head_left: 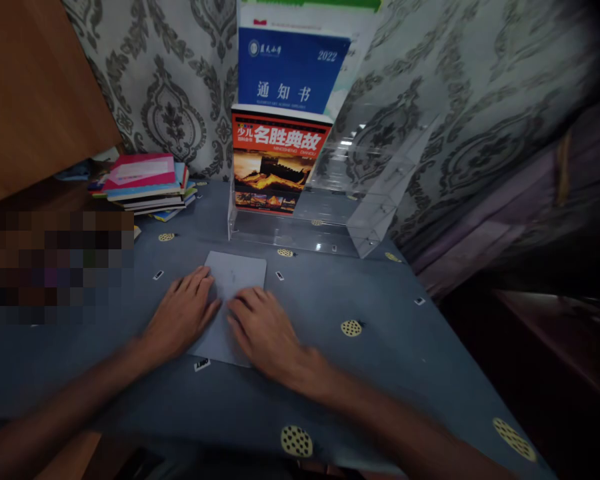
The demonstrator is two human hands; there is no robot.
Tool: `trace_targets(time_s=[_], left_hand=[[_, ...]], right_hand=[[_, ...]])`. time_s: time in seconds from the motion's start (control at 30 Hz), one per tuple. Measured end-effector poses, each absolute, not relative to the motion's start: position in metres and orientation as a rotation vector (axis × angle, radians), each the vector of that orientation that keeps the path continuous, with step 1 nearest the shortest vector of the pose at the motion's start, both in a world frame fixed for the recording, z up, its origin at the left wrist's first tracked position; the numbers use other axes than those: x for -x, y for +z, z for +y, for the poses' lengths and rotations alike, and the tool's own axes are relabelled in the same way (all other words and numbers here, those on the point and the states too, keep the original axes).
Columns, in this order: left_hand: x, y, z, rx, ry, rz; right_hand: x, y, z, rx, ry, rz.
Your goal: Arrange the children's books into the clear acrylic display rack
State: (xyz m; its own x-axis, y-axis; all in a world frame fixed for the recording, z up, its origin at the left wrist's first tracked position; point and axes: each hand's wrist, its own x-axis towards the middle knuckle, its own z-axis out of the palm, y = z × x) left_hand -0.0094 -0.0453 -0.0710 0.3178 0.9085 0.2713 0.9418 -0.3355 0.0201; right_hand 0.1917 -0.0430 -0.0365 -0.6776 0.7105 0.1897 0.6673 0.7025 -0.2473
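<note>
Resting across the thin, pale grey-blue rectangular sheet point(234, 272), the person's bare left hand point(184, 312) covers its left side, fingers loosely spread and released; over on the right side, the bare right hand point(266, 328) has its fingers slightly bent, unclenched. The sheet lies flat on the blue, pineapple-printed tablecloth point(385, 373), near the clear acrylic rack point(373, 223).

Under the fingers point(250, 301), the thin booklet point(237, 267) looks like smooth, matt paper or card. Around them, the tablecloth point(320, 300) is smooth and dull, whether woven or vinyl unclear. Beyond the fingertips, the tiered book rack point(393, 193) is clear, glossy plastic, catching white glints; its Mingsheng Diangu book point(275, 173) has a smooth printed-paper cover. Far left of them, the panel point(35, 87) looks like smooth wood.
</note>
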Motion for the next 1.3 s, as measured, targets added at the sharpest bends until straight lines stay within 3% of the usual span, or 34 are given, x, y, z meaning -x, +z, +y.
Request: trace_targets(time_s=[0.3,0.77,1.3], left_hand=[[0.011,-0.077,-0.045,2.409,-0.378,-1.628],[0.013,-0.070,0.015,2.586,-0.260,-1.650],[-0.016,-0.059,-0.078,3.226,-0.235,-0.821]], right_hand=[[-0.175,-0.069,0.032,1.181,0.300,-2.610],[-0.224,-0.078,0.028,1.295,0.243,-2.582],[-0.226,-0.079,0.029,1.280,0.249,-2.548]])
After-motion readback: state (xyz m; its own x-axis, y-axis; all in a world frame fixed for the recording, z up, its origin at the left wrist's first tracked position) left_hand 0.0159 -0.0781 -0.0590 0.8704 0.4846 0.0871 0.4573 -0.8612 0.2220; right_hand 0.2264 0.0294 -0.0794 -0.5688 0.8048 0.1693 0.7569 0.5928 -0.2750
